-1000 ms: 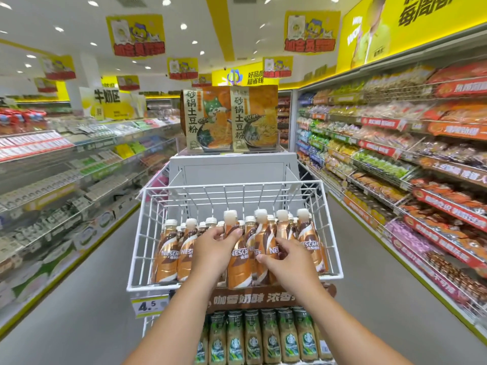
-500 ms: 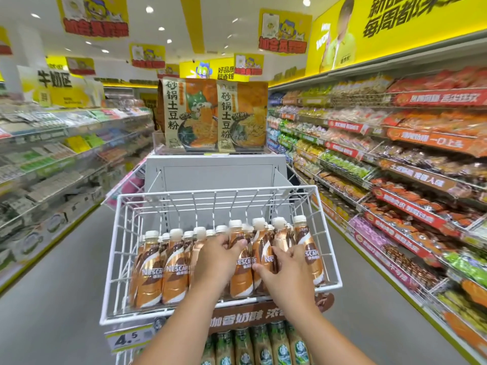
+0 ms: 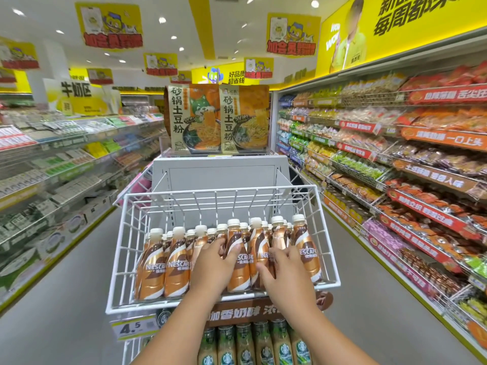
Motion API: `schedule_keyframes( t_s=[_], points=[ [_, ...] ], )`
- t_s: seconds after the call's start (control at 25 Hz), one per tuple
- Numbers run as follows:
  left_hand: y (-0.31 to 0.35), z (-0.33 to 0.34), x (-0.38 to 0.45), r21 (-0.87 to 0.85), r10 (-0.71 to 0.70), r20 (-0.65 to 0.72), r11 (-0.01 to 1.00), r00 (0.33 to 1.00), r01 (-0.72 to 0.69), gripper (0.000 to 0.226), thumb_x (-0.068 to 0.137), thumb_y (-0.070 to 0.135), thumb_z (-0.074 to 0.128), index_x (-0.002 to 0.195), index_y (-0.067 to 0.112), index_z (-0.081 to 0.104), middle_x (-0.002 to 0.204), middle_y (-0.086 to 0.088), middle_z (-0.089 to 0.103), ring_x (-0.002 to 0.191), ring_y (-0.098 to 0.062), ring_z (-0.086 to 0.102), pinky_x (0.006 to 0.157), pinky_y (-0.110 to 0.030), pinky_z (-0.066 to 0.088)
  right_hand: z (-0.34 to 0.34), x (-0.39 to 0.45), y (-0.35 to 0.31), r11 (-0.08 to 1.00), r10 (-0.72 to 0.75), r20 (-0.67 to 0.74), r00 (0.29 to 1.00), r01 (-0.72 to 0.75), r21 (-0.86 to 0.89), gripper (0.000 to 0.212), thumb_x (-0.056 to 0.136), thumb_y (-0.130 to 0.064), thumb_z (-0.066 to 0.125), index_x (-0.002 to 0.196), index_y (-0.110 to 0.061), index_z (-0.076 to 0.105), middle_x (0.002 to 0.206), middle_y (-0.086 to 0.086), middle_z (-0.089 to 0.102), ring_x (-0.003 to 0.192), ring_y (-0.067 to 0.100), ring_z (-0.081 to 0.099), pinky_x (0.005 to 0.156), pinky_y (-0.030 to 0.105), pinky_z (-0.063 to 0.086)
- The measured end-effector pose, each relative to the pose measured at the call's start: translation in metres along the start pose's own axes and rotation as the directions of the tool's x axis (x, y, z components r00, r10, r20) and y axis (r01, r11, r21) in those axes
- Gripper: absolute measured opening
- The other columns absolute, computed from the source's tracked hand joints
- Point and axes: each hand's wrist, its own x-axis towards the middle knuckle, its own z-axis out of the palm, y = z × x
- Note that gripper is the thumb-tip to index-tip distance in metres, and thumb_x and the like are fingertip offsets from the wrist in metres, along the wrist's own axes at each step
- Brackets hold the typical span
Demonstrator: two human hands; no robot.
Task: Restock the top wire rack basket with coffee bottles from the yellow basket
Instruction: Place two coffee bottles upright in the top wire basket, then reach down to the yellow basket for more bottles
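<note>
The white top wire rack basket [image 3: 118, 259] holds several brown coffee bottles [image 3: 178, 270] with white caps, standing upright in rows along its front. My left hand [image 3: 212, 267] lies over the front of a middle bottle, fingers wrapped on it. My right hand [image 3: 286, 270] presses against the bottles right of centre, fingers spread on their labels. The yellow basket is out of view.
Below the basket a second tier holds green-labelled coffee bottles [image 3: 263, 346], with a price tag [image 3: 134, 328] at its left. Noodle packs [image 3: 218, 119] stand on top of the grey rack. Stocked shelves line both sides of the aisle, left [image 3: 52, 180] and right [image 3: 408, 180].
The view has shifted and come closer to the basket. Both hands stay on the middle bottles, with the right hand's fingers now spread wider across them.
</note>
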Motion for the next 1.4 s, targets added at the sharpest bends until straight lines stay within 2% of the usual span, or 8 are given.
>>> schedule_keyframes(
  t_s=[0.08,0.24,0.32,0.4,0.48,0.6,0.76,1.4],
  points=[
    [-0.006,-0.001,-0.01,0.129,0.063,-0.013,0.99,0.998,-0.061,0.069,0.095,0.067,0.047,0.153,0.031,0.041,0.144,0.0,0.05,0.133,-0.021,0.047,0.105,-0.041,0.047,-0.005,-0.005,0.008,0.998,-0.036,0.017,0.999,0.035,0.061,0.056,0.099,-0.061,0.05,0.144,-0.028,0.053,0.129,-0.009,0.043,0.108,0.013,0.06,0.085,0.029,0.055],
    [-0.015,-0.008,-0.041,0.379,0.211,-0.018,0.906,0.977,-0.189,0.075,0.095,0.069,0.039,0.161,0.039,0.016,0.165,0.002,0.023,0.153,-0.021,0.016,0.12,-0.045,0.032,-0.011,-0.02,0.03,0.984,-0.178,0.019,0.984,0.177,0.017,0.059,0.101,-0.055,0.047,0.154,-0.03,0.043,0.148,-0.008,0.041,0.139,0.014,0.037,0.113,0.037,0.043],
    [-0.019,-0.01,-0.062,0.481,0.27,0.005,0.843,0.963,-0.239,0.078,0.096,0.071,0.034,0.161,0.042,0.002,0.17,0.005,0.002,0.157,-0.019,-0.004,0.124,-0.046,0.016,-0.011,-0.031,0.038,0.965,-0.253,0.099,0.962,0.258,-0.042,0.064,0.101,-0.058,0.044,0.16,-0.036,0.03,0.168,-0.007,0.017,0.156,0.017,0.012,0.127,0.042,0.022],
    [-0.023,-0.01,-0.084,0.528,0.277,0.024,0.813,0.961,-0.247,0.077,0.096,0.072,0.031,0.159,0.046,-0.004,0.17,0.007,-0.009,0.156,-0.016,-0.013,0.125,-0.045,0.008,-0.009,-0.044,0.043,0.945,-0.304,0.174,0.937,0.319,-0.067,0.069,0.102,-0.061,0.04,0.162,-0.04,0.015,0.172,-0.01,-0.009,0.158,0.015,-0.011,0.13,0.044,0.005],
    [-0.029,-0.008,-0.105,0.547,0.23,0.017,0.812,0.973,-0.202,0.075,0.096,0.072,0.032,0.159,0.047,0.001,0.17,0.008,-0.011,0.156,-0.017,-0.013,0.126,-0.045,0.006,-0.005,-0.058,0.048,0.943,-0.312,0.211,0.926,0.329,-0.049,0.071,0.102,-0.064,0.037,0.163,-0.039,0.011,0.171,-0.011,-0.013,0.157,0.012,-0.018,0.128,0.042,0.0],
    [-0.045,-0.005,-0.135,0.566,0.143,0.013,0.815,0.99,-0.125,0.071,0.097,0.07,0.035,0.159,0.044,0.015,0.17,0.01,-0.008,0.156,-0.018,-0.008,0.127,-0.046,0.011,0.003,-0.086,0.058,0.951,-0.286,0.285,0.915,0.307,-0.031,0.07,0.102,-0.063,0.035,0.163,-0.038,0.013,0.172,-0.012,-0.011,0.157,0.012,-0.017,0.126,0.038,0.001],
    [-0.063,-0.007,-0.162,0.561,0.068,0.025,0.824,0.997,-0.07,0.072,0.097,0.07,0.035,0.16,0.04,0.018,0.171,0.008,-0.004,0.156,-0.018,-0.006,0.125,-0.047,0.014,0.007,-0.116,0.06,0.957,-0.237,0.378,0.895,0.282,-0.069,0.073,0.102,-0.064,0.035,0.164,-0.038,0.008,0.172,-0.011,-0.011,0.158,0.014,-0.013,0.127,0.039,0.004],
    [-0.14,-0.096,-0.222,0.45,0.15,0.118,0.873,0.982,-0.188,0.069,0.097,0.067,0.039,0.159,0.038,0.026,0.17,0.004,0.011,0.156,-0.019,0.003,0.123,-0.048,0.019,0.023,-0.223,-0.046,0.973,-0.121,0.366,0.923,0.183,-0.14,0.074,0.102,-0.062,0.04,0.164,-0.035,0.013,0.172,-0.007,0.009,0.159,0.018,0.008,0.126,0.042,0.019]
  ],
)
